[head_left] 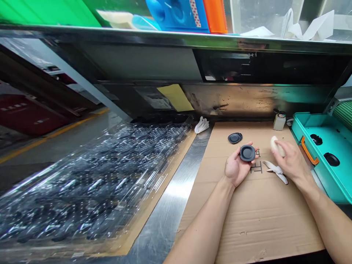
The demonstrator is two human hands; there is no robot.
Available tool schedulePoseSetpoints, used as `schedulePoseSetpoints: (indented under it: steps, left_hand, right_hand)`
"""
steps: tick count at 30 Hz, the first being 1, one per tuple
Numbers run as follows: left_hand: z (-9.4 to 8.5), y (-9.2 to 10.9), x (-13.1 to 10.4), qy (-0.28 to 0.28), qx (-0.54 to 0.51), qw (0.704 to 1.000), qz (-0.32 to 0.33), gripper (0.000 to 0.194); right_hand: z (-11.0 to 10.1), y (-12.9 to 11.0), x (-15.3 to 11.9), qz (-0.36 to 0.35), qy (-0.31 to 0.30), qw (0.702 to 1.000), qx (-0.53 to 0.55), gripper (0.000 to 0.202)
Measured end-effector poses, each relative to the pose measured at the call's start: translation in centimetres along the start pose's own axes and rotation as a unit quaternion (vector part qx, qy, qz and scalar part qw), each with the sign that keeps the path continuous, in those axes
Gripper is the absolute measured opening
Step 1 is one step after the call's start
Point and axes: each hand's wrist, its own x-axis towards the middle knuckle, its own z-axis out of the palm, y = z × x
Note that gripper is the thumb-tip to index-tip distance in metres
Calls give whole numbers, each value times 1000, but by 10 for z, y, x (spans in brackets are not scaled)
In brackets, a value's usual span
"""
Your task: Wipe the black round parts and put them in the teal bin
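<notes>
My left hand (235, 167), palm up, holds a black rounded-square plastic part (248, 153) with a shallow hollow in its face. In my right hand (293, 161) a white wad (277, 146), seemingly cloth, is pinched between thumb and fingers, a little apart from the black part. Below that hand a twisted pale scrap (276, 170) lies on the cardboard sheet (247, 220). A second black part (235, 138) rests on the cardboard just beyond my left hand.
At the left is a clear plastic tray (165, 183) holding rows of dark parts. A teal bin (338, 183) with an orange latch and black pieces stands at the right. Toward the back are a small bottle (279, 121) and a crumpled white cloth (201, 125). A metal shelf (176, 38) crosses overhead.
</notes>
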Motion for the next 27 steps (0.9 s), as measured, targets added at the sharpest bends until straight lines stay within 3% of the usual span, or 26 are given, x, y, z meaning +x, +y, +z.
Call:
schedulePoseSetpoints:
  steps: [3, 6, 10, 14, 18, 22, 25, 27]
  left_hand:
    - [0, -7, 2, 15, 3, 1000, -10, 36]
    - [-1, -11, 2, 13, 5, 1000, -21, 36]
    - [-3, -12, 3, 43, 8, 999, 6, 33]
    - [-4, -12, 4, 49, -1, 998, -29, 34]
    - [-5, -9, 4, 54, -5, 999, -2, 34]
    - [-6, -8, 4, 50, 32, 997, -45, 34]
    - [-9, -9, 6, 46, 72, 996, -27, 31]
    - [-12, -9, 7, 49, 92, 994, -17, 28]
  right_hand:
    - [11, -40, -11, -109, -43, 992, 50, 33]
    - [22, -59, -18, -161, -85, 983, -19, 32]
    - [27, -59, -16, -107, -55, 986, -115, 33]
    - [26, -60, -15, -161, -78, 978, -107, 35]
    - [25, -61, -14, -138, -79, 978, -137, 35]
    - [18, -62, -17, -222, -134, 956, -137, 39]
    - [10, -61, -16, -209, -140, 954, -165, 41]
    - [6, -58, -15, -237, -153, 945, -168, 41]
